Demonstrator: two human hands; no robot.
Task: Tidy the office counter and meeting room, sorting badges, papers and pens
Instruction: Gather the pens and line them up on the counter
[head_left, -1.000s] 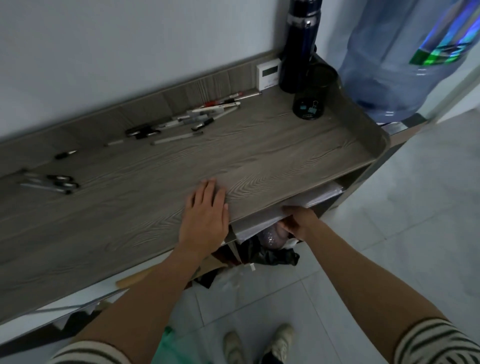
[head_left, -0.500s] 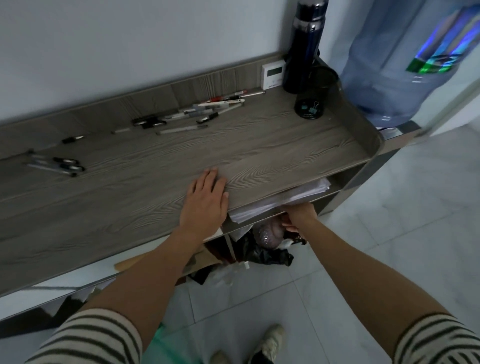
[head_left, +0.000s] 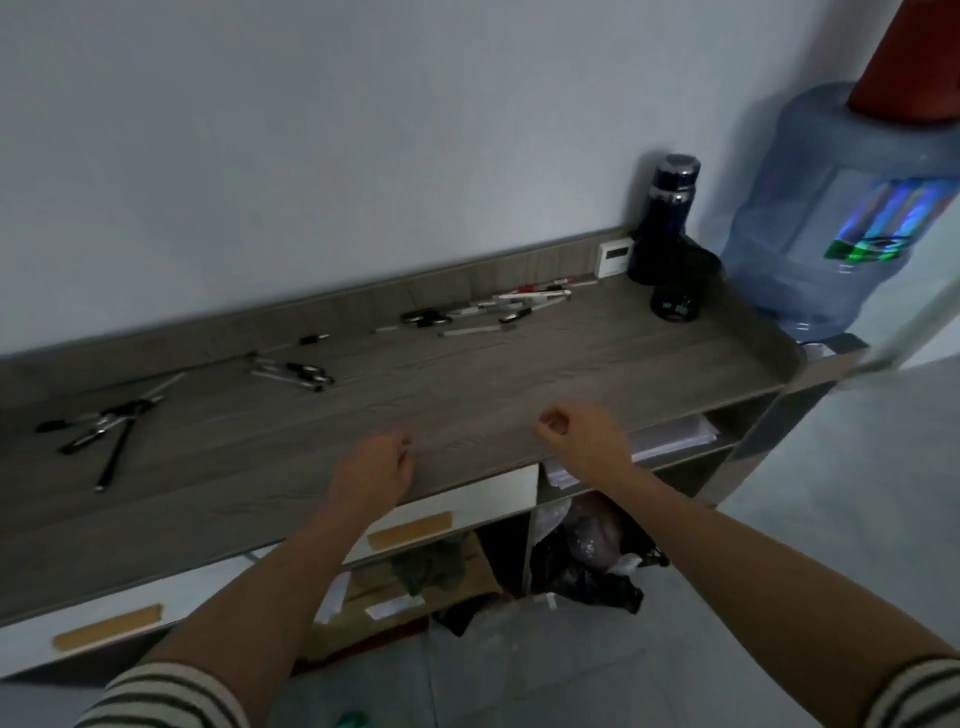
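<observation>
We see a grey wood-grain worktop (head_left: 519, 374) against the wall. On it lie a left cluster of pens (head_left: 109, 421), a middle cluster of pens (head_left: 293, 373) and a back row of pens (head_left: 498, 312). At its right end stand a dark flask (head_left: 662, 223), a dark cup (head_left: 675, 306) and a small white display (head_left: 614, 258).

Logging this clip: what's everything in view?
counter: one, grey woodgrain, along wall
pens: three clusters, black and white, on counter
flask: one, dark blue, counter's far right
display unit: one, white, left of flask
jar: one, dark, beside flask
water bottle: one, blue, right of counter
paper stack: one, white, shelf under counter
bin bag: one, black, below paper stack
left hand: one, bare, over counter edge, empty
right hand: one, bare, over counter edge, curled, empty
</observation>
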